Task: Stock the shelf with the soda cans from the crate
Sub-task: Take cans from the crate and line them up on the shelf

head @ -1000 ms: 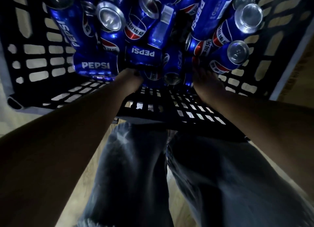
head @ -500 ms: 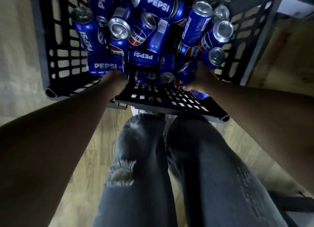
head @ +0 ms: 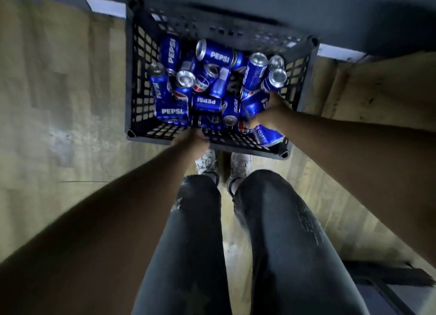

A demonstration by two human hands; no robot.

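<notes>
The right hand (head: 267, 116) is gripping a blue Pepsi soda can (head: 271, 136), the fingers curling round it, and the can is tilting over the near right corner of the black plastic crate (head: 138, 78). A second can (head: 256, 104) is lying against the far side of that hand; whether it is also being held is unclear. The left hand (head: 193, 141) is sitting at the crate's near wall, its fingers hidden, so its grip cannot be told. The crate is standing on a wooden floor (head: 59, 90) and holding a loose heap of blue cans (head: 219, 56), lying at all angles, some showing silver tops. Nearer the camera, legs in dark ripped jeans (head: 193, 244) and two white shoes (head: 206, 161) are standing just beside the crate.
</notes>
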